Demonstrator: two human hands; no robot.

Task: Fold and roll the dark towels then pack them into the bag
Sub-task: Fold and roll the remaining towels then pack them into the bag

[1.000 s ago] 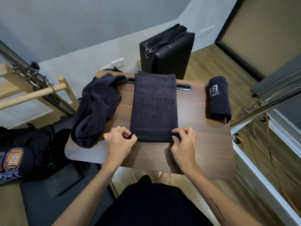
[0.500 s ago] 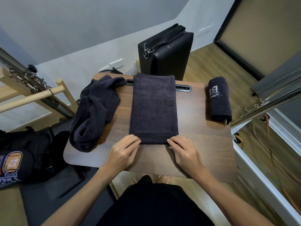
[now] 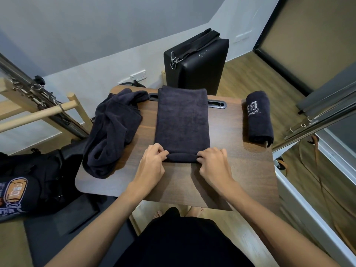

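A dark towel [image 3: 182, 120], folded into a long strip, lies down the middle of the wooden table [image 3: 240, 170]. Its near end is turned over into a small roll. My left hand [image 3: 152, 162] pinches the left end of that roll and my right hand [image 3: 213, 163] pinches the right end. A finished rolled towel [image 3: 259, 116] with white lettering rests at the table's right side. A crumpled dark towel [image 3: 111, 132] hangs over the table's left edge. A black bag [image 3: 23, 185] with an orange print sits low on the left.
A black padded box [image 3: 196, 60] with a strap and clip stands behind the table. Metal rails [image 3: 317, 112] run along the right, and a wooden bar with metal frame [image 3: 38, 110] stands at the left. My bare feet show below the table's near edge.
My fingers lay flat at the towel's near edge half a second ago. Now both hands have curled round that edge and turned it over into a small roll.
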